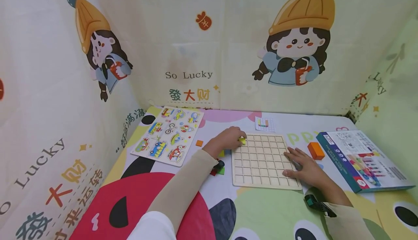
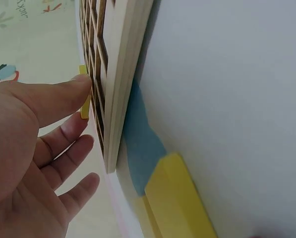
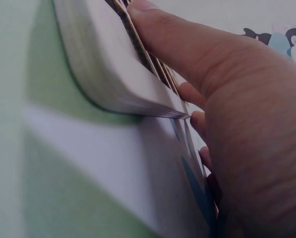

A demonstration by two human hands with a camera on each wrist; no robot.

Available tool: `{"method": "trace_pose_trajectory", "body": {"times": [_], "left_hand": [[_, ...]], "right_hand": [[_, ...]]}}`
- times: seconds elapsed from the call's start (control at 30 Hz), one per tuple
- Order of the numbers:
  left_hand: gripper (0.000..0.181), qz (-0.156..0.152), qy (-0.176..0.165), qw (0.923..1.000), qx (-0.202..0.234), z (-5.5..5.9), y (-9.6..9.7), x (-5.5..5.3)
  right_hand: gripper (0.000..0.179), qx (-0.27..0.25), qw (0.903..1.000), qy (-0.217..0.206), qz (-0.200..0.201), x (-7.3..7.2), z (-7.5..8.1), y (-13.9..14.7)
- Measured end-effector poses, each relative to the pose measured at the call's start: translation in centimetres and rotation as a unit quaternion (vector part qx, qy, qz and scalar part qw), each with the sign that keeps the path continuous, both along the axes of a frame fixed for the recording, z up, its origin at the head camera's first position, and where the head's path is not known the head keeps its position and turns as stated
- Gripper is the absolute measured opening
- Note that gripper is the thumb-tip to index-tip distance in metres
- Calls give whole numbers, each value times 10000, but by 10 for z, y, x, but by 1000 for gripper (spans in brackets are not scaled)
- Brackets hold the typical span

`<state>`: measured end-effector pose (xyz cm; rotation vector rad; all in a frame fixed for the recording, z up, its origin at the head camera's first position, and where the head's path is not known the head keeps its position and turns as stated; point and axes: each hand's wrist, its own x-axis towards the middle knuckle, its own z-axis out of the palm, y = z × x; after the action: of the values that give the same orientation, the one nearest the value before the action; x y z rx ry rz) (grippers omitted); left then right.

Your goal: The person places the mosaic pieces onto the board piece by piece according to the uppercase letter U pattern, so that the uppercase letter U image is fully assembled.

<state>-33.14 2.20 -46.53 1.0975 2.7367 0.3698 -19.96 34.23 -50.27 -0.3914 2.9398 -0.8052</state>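
Note:
A wooden board (image 1: 261,164) with a square grid of raised ribs lies flat on the table. At its far left corner my left hand (image 1: 229,138) pinches a small yellow tile (image 1: 242,141) over the grid. The left wrist view shows that tile (image 2: 85,110) between thumb and index finger, close against the grid, while the other fingers are spread. My right hand (image 1: 307,168) rests at the board's right edge, thumb and fingertips on its rim. More yellow pieces (image 2: 180,198) lie beside the board's left edge, partly hidden by my left wrist in the head view.
Near my left wrist are a green tile (image 1: 221,171) and a red tile (image 1: 213,173). An orange tile (image 1: 199,143) lies by the vehicle picture board (image 1: 188,124). Behind the grid is a pattern card (image 1: 265,124). Orange blocks (image 1: 316,150) and a box (image 1: 369,160) stand right.

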Motion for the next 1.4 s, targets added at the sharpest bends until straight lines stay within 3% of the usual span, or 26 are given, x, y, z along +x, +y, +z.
{"method": "trace_pose_trajectory", "body": {"times": [0.6, 1.2, 1.4], "left_hand": [[33, 59, -94, 9999, -118, 0, 3, 7], [33, 145, -235, 9994, -184, -4, 4, 4], [33, 26, 211, 9992, -337, 5, -9, 9]], "right_hand": [[89, -29, 10000, 61, 72, 0, -2, -3], [92, -5, 9999, -147, -17, -2, -2, -3], [91, -22, 9999, -105, 23, -2, 0, 2]]}}
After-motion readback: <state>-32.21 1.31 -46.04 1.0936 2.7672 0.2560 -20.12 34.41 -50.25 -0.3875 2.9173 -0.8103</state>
